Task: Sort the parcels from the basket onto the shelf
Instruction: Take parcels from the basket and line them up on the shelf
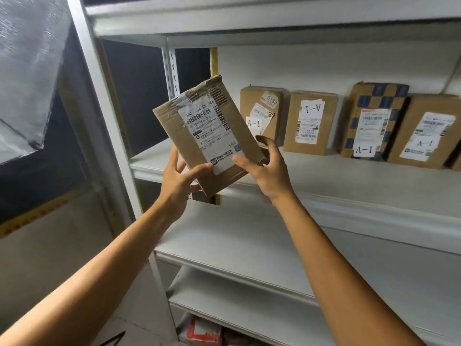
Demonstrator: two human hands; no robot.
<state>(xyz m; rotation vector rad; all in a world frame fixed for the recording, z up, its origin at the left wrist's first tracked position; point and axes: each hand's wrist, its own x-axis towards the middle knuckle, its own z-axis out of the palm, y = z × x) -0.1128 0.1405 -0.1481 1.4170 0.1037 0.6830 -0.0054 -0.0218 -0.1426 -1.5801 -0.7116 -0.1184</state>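
Note:
I hold a flat brown cardboard parcel [207, 132] with a white shipping label tilted in front of the white metal shelf [349, 186]. My left hand [178, 179] grips its lower left edge, thumb on the label. My right hand [268, 168] grips its lower right corner. The parcel hangs in the air just left of a row of upright parcels standing on the shelf board, marked A-1: one [262, 113], a second [310, 122], a blue-checked one [374, 121] and another [424, 132]. The basket is out of sight.
Bare shelf board lies left of the row, behind the held parcel. Lower shelf boards [249, 245] hold nothing visible; a red-and-white package [204, 333] lies near the bottom. The shelf's upright post [99, 96] stands at left, beside a dark wall and a plastic sheet [25, 58].

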